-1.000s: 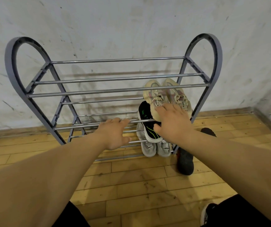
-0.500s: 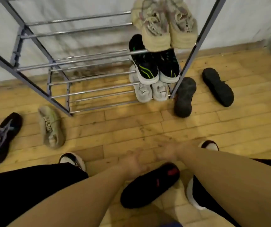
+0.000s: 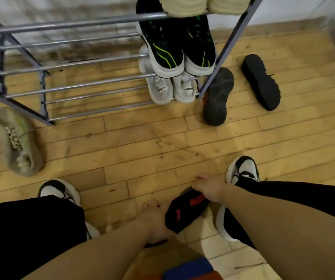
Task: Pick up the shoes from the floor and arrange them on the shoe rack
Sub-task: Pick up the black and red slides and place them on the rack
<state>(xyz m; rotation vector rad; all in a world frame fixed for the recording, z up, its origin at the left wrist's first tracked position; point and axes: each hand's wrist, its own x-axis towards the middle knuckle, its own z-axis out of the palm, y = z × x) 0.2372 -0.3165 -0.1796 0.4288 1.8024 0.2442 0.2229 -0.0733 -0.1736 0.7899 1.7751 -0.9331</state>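
Black shoe (image 3: 186, 211) gripped by left hand (image 3: 154, 218) and right hand (image 3: 209, 188), fingers curled round it. Next, I judge: lift it onto the shoe rack (image 3: 61, 24).

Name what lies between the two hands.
A black shoe with red marks lies between the left hand and the right hand, which flank its two ends; the head view shows it.

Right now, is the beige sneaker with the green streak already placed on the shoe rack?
No, the beige sneaker lies on the wooden floor beside the left leg of the shoe rack, not on its bars.
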